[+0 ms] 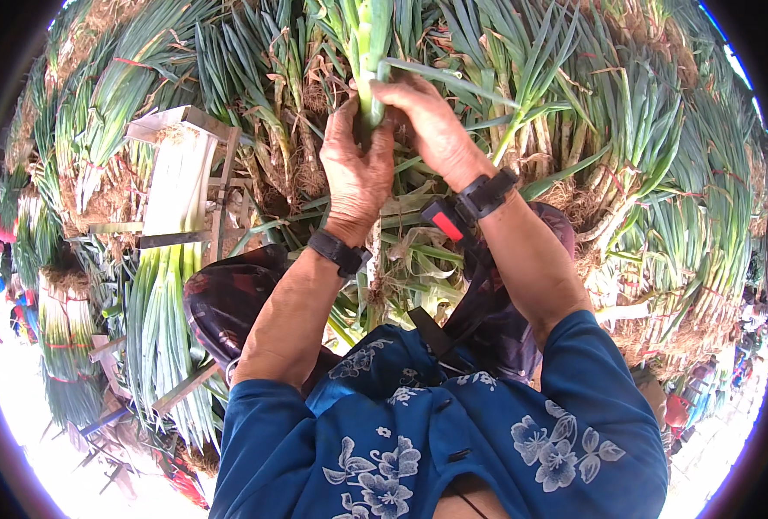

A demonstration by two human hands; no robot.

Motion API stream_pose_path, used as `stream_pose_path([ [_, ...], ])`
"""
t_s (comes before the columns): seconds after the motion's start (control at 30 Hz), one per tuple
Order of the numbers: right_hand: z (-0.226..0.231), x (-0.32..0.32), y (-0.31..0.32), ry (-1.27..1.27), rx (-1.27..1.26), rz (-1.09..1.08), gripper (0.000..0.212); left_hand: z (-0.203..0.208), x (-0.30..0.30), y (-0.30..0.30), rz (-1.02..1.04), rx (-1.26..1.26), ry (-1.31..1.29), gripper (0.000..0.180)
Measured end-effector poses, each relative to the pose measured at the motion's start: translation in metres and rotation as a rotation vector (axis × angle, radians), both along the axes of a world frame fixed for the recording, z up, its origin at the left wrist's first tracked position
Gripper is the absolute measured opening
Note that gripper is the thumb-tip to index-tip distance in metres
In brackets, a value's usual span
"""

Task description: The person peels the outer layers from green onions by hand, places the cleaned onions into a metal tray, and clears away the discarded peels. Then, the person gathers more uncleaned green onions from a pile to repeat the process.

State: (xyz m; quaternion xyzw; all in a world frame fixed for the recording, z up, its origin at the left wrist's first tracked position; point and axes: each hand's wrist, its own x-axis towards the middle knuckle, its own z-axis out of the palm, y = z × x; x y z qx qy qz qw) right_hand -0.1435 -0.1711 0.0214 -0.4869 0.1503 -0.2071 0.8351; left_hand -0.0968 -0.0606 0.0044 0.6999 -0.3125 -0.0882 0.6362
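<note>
Upright in front of me is a green onion (364, 52) with a thick pale-green stem, and its top runs out of the upper edge of the view. Around its lower part my left hand (355, 160) is closed, with thumb and fingers on the stem. From the other side my right hand (432, 121) grips the same stem a little higher, with a bent leaf sticking out to the right above it. The fingertips of both hands are partly hidden. Loose green leaves and peelings (410, 259) lie below the hands, between my knees.
On the left, trimmed green onions (176, 195) lie in a wooden frame (221, 186). Large heaps of untrimmed green onions (661, 190) with brown roots surround me on the right and at the back. A tied bundle (66, 320) stands at the far left.
</note>
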Motion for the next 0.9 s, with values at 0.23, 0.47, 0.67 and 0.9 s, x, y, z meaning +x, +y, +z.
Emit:
stream_pose_path([
  [0.23,-0.012,0.000,-0.015,-0.139,0.378,0.003,0.027,0.017,0.019,0.008,-0.255,-0.080,0.711,0.029],
  [0.47,-0.028,0.000,-0.026,0.029,0.319,0.033,0.021,0.002,0.018,0.004,-0.360,-0.033,1.148,0.024],
  [0.67,-0.031,0.007,-0.013,0.034,0.222,-0.118,0.020,-0.010,0.042,0.010,-0.345,0.186,0.963,0.026],
  [0.9,-0.029,0.008,-0.014,0.026,0.058,-0.172,0.020,0.000,0.046,0.000,-0.384,0.326,0.677,0.028],
])
